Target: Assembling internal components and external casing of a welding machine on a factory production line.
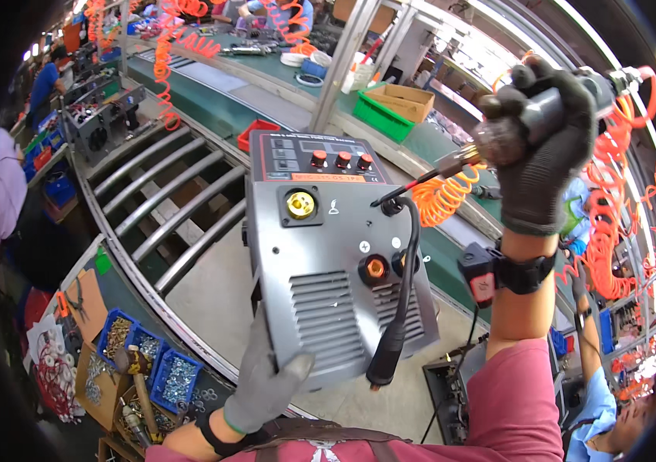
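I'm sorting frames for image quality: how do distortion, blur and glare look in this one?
Head view: strong fisheye, so the rollers and conveyor edge bow, with black corners. The grey machine and left hand are sharp; the right hand and its tool are slightly soft. Overhead lights at upper right blow out; lighting is otherwise even with faint shadows.

Matt grey metal welder casing (328, 285) (glossy red plastic knobs (341, 160)); knitted cloth gloves (266, 381).
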{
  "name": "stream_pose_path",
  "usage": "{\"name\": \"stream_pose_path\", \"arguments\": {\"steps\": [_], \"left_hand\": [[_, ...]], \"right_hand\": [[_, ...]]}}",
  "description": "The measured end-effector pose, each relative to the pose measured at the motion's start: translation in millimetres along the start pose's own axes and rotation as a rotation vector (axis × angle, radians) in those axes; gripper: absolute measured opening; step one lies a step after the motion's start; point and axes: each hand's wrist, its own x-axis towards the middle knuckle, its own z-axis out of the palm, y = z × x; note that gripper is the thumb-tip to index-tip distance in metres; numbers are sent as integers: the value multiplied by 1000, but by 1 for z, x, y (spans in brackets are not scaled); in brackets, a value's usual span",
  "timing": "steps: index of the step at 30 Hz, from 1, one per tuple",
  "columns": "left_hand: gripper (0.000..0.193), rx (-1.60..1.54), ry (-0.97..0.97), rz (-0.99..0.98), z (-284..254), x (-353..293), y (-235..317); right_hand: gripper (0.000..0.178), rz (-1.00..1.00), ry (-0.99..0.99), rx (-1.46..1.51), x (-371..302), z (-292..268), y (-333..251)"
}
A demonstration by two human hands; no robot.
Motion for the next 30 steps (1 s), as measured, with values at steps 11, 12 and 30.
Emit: {"name": "stream_pose_path", "arguments": {"steps": [11,12,30], "left_hand": [[83,-4,-122,1,-6,22,-15],[83,14,-126,-10,-5,23,-18],[87,-175,-60,-229,-9,22,-20]], "right_hand": [[31,-34,138,-228,-15,-30,50],[32,-49,139,-238,-14,-33,52],[35,-44,233,-219,-14,-56,72]]}}
